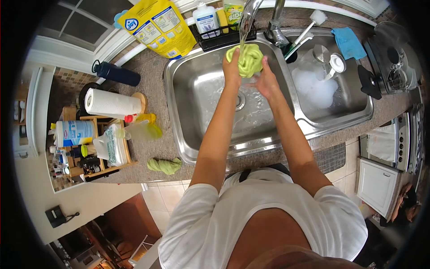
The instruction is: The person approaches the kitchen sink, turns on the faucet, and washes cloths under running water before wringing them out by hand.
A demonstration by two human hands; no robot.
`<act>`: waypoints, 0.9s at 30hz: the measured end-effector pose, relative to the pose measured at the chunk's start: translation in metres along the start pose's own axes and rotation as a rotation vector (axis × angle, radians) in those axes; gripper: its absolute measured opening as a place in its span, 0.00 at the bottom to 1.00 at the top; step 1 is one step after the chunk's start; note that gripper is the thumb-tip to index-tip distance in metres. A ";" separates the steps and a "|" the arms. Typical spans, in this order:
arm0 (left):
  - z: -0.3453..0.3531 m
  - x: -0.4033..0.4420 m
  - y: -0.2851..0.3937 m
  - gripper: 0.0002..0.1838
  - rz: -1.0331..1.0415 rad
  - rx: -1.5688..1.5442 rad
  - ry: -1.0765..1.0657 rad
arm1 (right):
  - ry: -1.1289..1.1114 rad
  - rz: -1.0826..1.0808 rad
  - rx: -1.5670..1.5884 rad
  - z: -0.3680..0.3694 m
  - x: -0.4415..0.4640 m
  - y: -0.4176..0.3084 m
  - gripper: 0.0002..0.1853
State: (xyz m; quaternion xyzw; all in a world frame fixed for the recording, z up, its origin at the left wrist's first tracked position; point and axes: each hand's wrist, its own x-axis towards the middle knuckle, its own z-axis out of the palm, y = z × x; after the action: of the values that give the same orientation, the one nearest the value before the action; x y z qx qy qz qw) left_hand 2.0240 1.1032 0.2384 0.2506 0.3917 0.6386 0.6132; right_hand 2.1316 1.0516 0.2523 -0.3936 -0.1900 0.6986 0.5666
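Observation:
A bunched lime-green cloth [250, 60] is under the stream from the faucet [277, 33], above the left sink basin [192, 89]. My left hand [231, 69] grips the cloth's left side. At its right side, my right hand [267, 80] touches the cloth with the thumb upright, its other fingers spread below. Water runs over the cloth and falls toward the drain [240, 101]. A second green cloth [164, 166] lies crumpled on the counter at the front left.
Suds [316, 89], a white-handled item and a dish brush [309, 29] occupy the right basin. Behind the sink stand a yellow Joy bag [159, 29] and a soap bottle [206, 20]. Left are a paper towel roll [112, 103], a spray bottle [145, 127] and a dark bottle [117, 74].

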 end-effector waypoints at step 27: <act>0.011 -0.004 -0.005 0.25 -0.020 -0.012 0.203 | 0.369 -0.488 -1.045 0.053 0.028 -0.019 0.17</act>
State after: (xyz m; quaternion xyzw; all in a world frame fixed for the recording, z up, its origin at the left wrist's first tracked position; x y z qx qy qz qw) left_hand 2.0364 1.1010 0.2419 0.1770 0.4504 0.6570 0.5780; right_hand 2.1019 1.0931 0.2895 -0.6796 -0.4914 0.2826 0.4656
